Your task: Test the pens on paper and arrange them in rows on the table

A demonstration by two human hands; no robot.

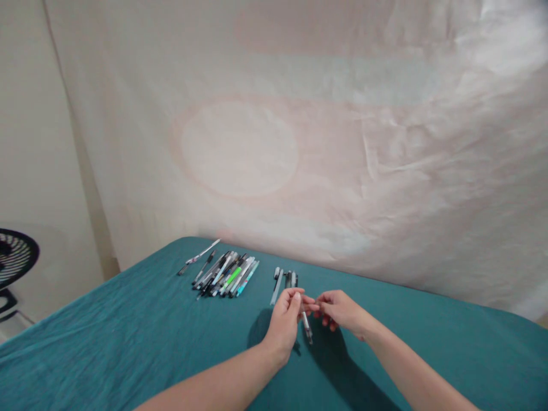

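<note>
In the middle of the view, my left hand is closed with a slim pen between its fingers. The pen has a pale barrel and a darker lower end, which slants down toward me. My right hand is just to the right, its fingertips pinched together close to the left fingertips. Whatever is in that pinch is too small to make out. Behind my left hand lie several loose pen parts, among them a clear pen barrel and dark-and-clear pieces, partly hidden by the hand.
A heap of pens, one bright green, lies left of my hands on the teal tablecloth. Beyond it are a separate long pen and the table's far edge. A pale curtain hangs behind; a black fan stands at left.
</note>
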